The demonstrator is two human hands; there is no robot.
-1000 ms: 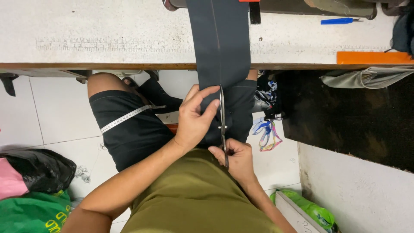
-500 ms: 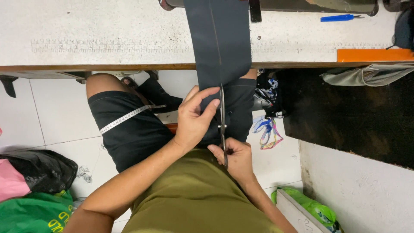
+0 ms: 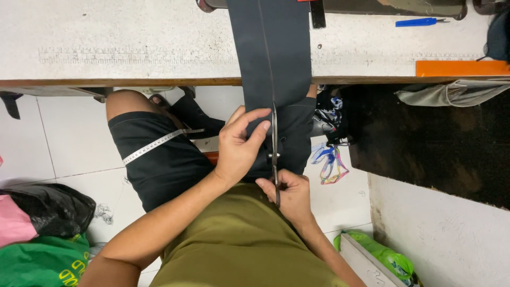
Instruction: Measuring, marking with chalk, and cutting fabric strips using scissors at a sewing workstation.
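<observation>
The dark fabric strip (image 3: 273, 69) hung off the tabletop (image 3: 133, 53) toward the person. The left hand (image 3: 239, 146) pinched it beside the scissors (image 3: 274, 154) (blades pointing away), gripped by the right hand (image 3: 289, 194).

Both hands (image 3: 241, 146) forward, fingers (image 3: 255, 133) curled
</observation>
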